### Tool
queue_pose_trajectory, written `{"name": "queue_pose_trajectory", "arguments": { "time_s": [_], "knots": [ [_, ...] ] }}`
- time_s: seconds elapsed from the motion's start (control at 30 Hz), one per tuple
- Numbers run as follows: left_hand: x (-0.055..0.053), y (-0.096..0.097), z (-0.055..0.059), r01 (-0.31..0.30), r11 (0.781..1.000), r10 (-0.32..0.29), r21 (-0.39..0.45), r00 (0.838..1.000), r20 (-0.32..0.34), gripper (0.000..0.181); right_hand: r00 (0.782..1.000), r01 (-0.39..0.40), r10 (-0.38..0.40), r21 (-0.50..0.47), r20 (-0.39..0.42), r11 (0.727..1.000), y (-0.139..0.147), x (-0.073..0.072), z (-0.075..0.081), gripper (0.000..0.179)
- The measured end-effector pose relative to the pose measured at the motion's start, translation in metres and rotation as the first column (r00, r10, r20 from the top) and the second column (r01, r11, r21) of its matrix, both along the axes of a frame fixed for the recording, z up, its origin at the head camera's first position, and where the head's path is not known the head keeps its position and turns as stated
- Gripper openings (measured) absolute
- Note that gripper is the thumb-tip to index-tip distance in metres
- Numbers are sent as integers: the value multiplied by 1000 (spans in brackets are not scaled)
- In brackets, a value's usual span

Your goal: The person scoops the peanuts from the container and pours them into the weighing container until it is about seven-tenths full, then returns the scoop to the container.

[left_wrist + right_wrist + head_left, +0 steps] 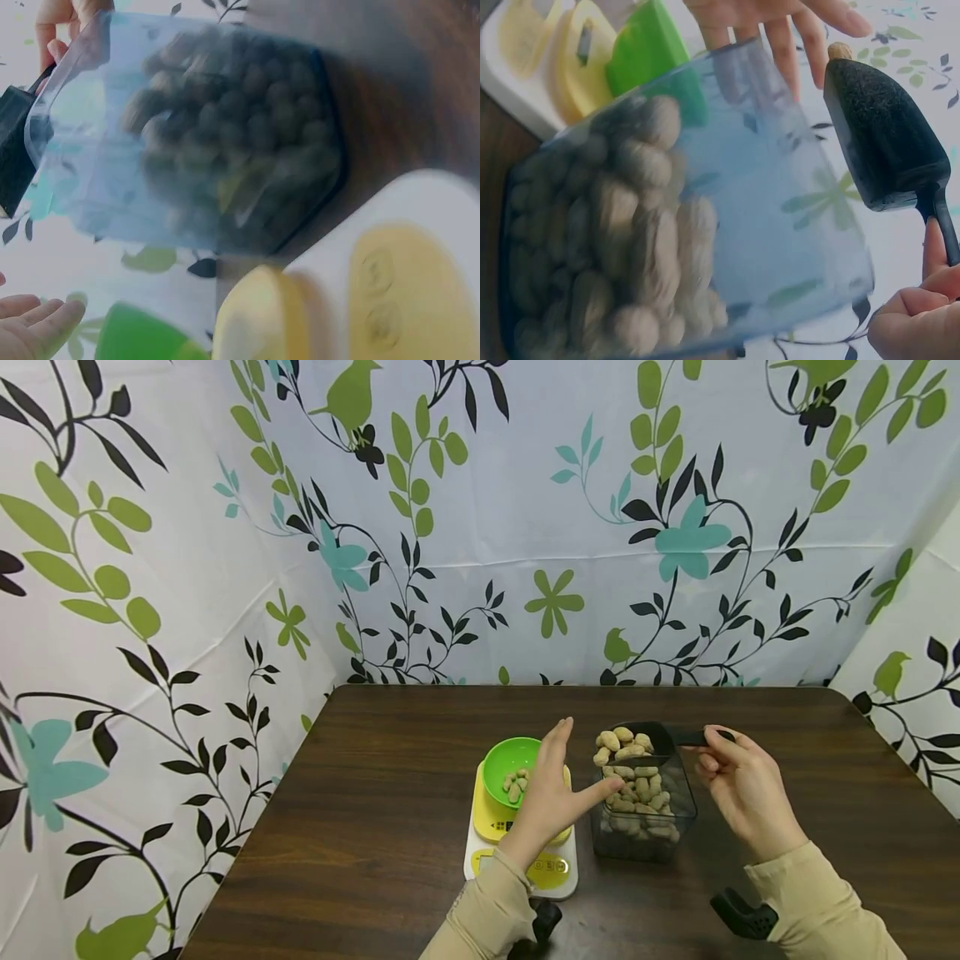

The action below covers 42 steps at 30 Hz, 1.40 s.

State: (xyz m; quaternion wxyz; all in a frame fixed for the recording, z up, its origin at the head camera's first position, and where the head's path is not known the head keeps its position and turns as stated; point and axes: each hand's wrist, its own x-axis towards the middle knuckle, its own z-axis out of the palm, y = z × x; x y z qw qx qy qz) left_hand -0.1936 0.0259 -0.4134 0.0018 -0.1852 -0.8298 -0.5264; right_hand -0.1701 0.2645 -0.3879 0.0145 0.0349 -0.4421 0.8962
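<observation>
My right hand grips the handle of a black scoop held over the rim of a clear, dark-tinted container. Several peanuts lie in the scoop's bowl, in the head view. More unshelled peanuts fill the lower part of the container. My left hand holds nothing; its fingers point up and its thumb reaches toward the container. Behind that hand, a green bowl with several peanuts sits on a yellow and white kitchen scale, partly hidden by the hand.
The dark wooden table extends to both sides of the scale and container. A patterned curtain hangs behind the table and along its sides. Black wrist devices show near both sleeves.
</observation>
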Motion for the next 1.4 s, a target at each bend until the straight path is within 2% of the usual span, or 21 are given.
{"name": "queue_pose_trajectory", "arguments": {
  "time_s": [0.2, 0.37, 0.5, 0.7, 0.83, 1.07, 1.2, 1.4],
  "knots": [
    [-9, -16, 9, -59, 998, 59, -9, 997, -48, 93, 1000, -10, 10, -34, 2, 999, -12, -5, 9, 6],
    [-15, -31, 13, -111, 994, 110, -15, 991, -76, 95, 999, -9, 7, 43, 37, 999, -23, -8, 13, 4],
    [-20, -41, 11, -155, 988, 153, -14, 984, -90, 97, 997, -18, 11, 98, 73, 995, -32, -11, 14, 10],
    [-22, -55, 1, -223, 975, 223, 6, 973, -56, 97, 991, -26, 5, 153, 135, 988, -44, -16, 12, 23],
    [-21, -62, -9, -243, 970, 243, 18, 970, -27, 97, 988, -35, -2, 230, 155, 972, -49, -18, 10, 26],
    [-15, -69, -25, -262, 965, 262, 15, 965, 15, 97, 987, -57, 2, 331, 163, 942, -58, -23, 6, 27],
    [-12, -70, -33, -274, 962, 274, 12, 962, 11, 98, 986, -57, -5, 364, 168, 930, -63, -26, 4, 22],
    [-10, -71, -42, -258, 966, 258, -10, 966, 6, 102, 985, -61, -9, 398, 171, 915, -67, -27, 1, 23]
  ]
}}
